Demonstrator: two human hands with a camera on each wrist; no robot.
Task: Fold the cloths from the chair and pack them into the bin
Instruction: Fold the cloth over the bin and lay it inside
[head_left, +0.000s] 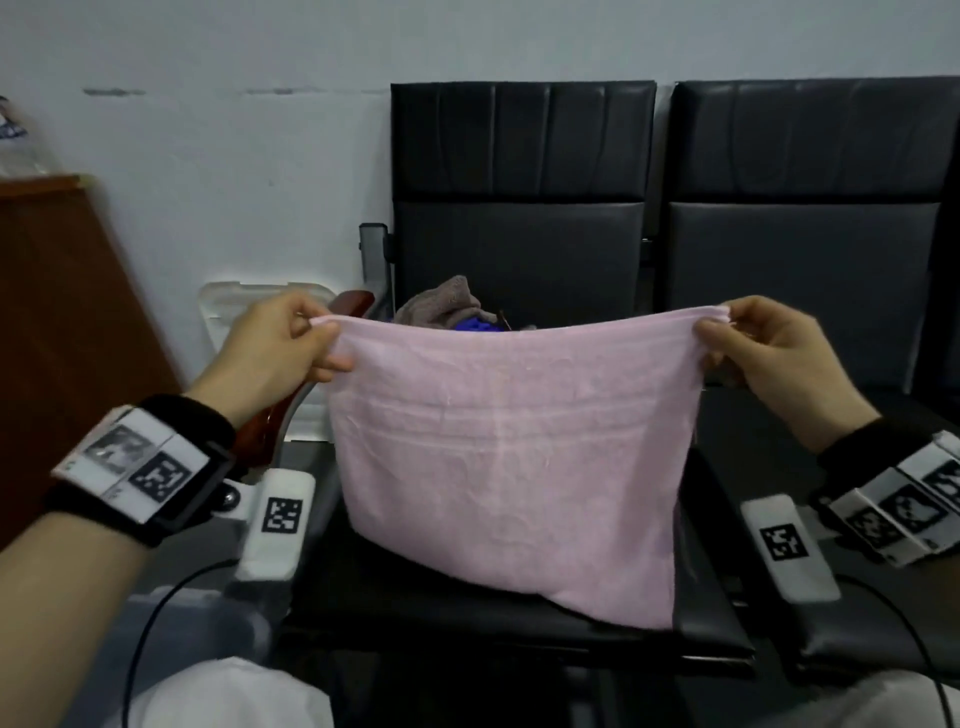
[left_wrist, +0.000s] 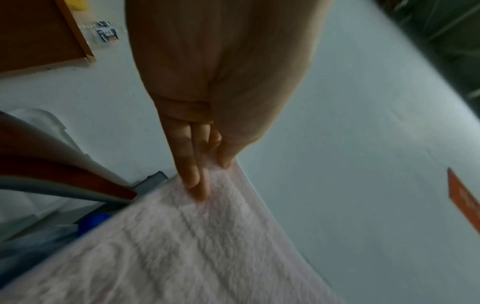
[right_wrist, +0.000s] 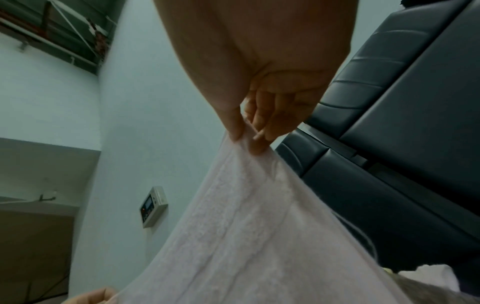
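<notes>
A pink towel (head_left: 509, 447) hangs spread in front of me over the black chair seat (head_left: 395, 597), its lower edge resting on the seat. My left hand (head_left: 322, 332) pinches its upper left corner, and my right hand (head_left: 714, 332) pinches the upper right corner. In the left wrist view the fingers (left_wrist: 197, 181) lie on the pink towel (left_wrist: 182, 246) with the thumb behind its edge. The right wrist view shows thumb and fingers (right_wrist: 249, 139) gripping the bunched towel (right_wrist: 246, 226). Behind the towel, a brown cloth (head_left: 441, 304) and something blue (head_left: 475, 326) lie on the seat. A white bin (head_left: 228, 312) stands left of the chair.
A second black chair (head_left: 810, 249) stands to the right. A red-brown wooden armrest (head_left: 291, 410) runs under my left wrist. A wooden cabinet (head_left: 62, 322) fills the left edge. Cables trail from both wrist devices. A pale wall is behind.
</notes>
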